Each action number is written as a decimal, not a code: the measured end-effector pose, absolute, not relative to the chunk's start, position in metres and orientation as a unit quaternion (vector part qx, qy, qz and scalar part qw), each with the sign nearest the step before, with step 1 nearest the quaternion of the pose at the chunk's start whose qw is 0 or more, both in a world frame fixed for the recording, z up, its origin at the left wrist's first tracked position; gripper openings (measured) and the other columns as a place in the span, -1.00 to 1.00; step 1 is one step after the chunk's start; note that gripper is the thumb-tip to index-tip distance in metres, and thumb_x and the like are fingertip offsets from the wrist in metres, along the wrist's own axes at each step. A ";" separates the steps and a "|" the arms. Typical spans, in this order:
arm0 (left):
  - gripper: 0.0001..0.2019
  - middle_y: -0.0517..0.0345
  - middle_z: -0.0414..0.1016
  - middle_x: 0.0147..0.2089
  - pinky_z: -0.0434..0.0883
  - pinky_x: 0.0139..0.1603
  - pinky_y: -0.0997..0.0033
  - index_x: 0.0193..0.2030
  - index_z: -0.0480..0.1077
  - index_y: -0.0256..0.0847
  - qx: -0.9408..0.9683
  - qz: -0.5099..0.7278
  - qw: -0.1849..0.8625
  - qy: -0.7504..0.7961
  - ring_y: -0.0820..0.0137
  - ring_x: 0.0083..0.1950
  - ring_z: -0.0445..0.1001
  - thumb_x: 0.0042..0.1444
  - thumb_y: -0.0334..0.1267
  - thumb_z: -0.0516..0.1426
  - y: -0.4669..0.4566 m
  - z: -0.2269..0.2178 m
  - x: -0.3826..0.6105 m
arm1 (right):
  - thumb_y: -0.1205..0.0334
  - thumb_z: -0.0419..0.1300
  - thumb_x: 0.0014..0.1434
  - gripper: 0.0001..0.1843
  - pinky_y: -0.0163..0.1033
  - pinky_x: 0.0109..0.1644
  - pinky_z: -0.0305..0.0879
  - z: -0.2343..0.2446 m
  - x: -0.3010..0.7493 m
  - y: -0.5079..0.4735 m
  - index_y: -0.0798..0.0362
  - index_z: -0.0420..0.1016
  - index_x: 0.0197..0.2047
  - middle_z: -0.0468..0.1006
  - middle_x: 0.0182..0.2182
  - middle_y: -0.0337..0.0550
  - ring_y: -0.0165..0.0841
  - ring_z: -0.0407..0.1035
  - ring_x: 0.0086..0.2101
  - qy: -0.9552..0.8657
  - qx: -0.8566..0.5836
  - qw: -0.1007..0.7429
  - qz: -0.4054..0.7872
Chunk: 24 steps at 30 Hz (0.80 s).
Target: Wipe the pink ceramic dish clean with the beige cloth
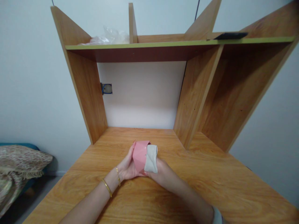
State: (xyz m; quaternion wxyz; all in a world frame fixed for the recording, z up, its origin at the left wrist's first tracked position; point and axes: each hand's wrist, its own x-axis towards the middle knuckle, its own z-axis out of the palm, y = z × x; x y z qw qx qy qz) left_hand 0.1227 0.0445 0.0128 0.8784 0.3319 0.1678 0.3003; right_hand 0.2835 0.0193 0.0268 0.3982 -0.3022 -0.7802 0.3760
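Note:
Above the wooden desktop, my left hand is wrapped round a pink object with smooth, angular faces. I cannot tell its exact kind. A folded light grey cloth lies against the right side of the pink object. My right hand is closed on this cloth and presses it there. The fingertips of the right hand are mostly hidden behind the cloth and the pink object. Two gold bracelets circle my left wrist.
A wooden shelf unit rises at the back of the desk, its uprights standing on the desktop. Clear plastic wrapping and a flat black object lie on the shelf. An open wall socket box and a patterned blanket are at left.

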 end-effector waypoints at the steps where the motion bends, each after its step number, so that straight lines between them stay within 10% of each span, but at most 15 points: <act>1: -0.27 -0.12 0.45 -0.10 0.30 -0.13 0.06 0.09 0.22 -0.23 0.347 0.293 0.876 0.162 0.21 -0.21 0.45 -0.04 0.30 -0.15 0.044 0.014 0.123 | 0.25 0.24 -0.09 -0.60 -0.12 -0.10 0.28 0.026 0.285 0.021 0.09 0.40 -0.11 0.50 -0.19 -0.06 -0.22 0.38 -0.22 -0.746 -0.320 0.413 0.413; 8: 0.00 -0.06 -0.09 0.29 -0.03 0.21 0.16 0.28 -0.24 0.02 0.587 0.480 0.623 0.194 0.16 0.24 0.03 -0.26 0.03 0.25 0.034 0.023 0.134 | 0.13 0.32 -0.18 -0.50 -0.23 -0.18 0.30 0.039 0.296 0.020 0.11 0.37 -0.14 0.54 -0.30 -0.11 -0.28 0.41 -0.29 -0.528 -0.268 0.511 0.623; 12: 0.08 -0.10 -0.03 0.26 -0.01 0.22 0.22 0.29 -0.32 -0.10 0.626 0.511 0.555 0.199 0.13 0.23 0.04 -0.28 0.00 0.27 0.031 0.025 0.134 | 0.12 0.33 -0.18 -0.43 -0.20 -0.16 0.30 0.039 0.292 0.013 0.09 0.33 -0.07 0.53 -0.25 -0.07 -0.25 0.41 -0.24 -0.518 -0.253 0.497 0.648; 18: -0.29 -0.05 0.32 0.08 0.14 0.13 0.28 0.17 0.11 -0.20 0.448 0.514 0.700 0.209 0.19 0.08 0.27 -0.09 0.10 0.12 0.040 0.009 0.139 | 0.16 0.29 -0.13 -0.32 -0.08 0.03 0.20 0.021 0.280 0.012 0.05 0.20 0.08 0.41 -0.03 -0.02 -0.20 0.29 -0.05 -0.672 -0.303 0.477 0.479; 24: -0.34 -0.06 0.47 -0.14 0.32 -0.14 0.15 0.03 0.28 -0.24 0.311 0.342 0.862 0.208 0.22 -0.20 0.45 0.00 0.25 -0.13 0.048 0.009 0.128 | 0.37 0.13 0.02 -0.62 0.09 0.17 -0.10 0.015 0.287 0.028 0.04 0.36 -0.04 0.34 0.04 0.02 -0.12 0.13 0.08 -0.888 -0.306 0.302 0.163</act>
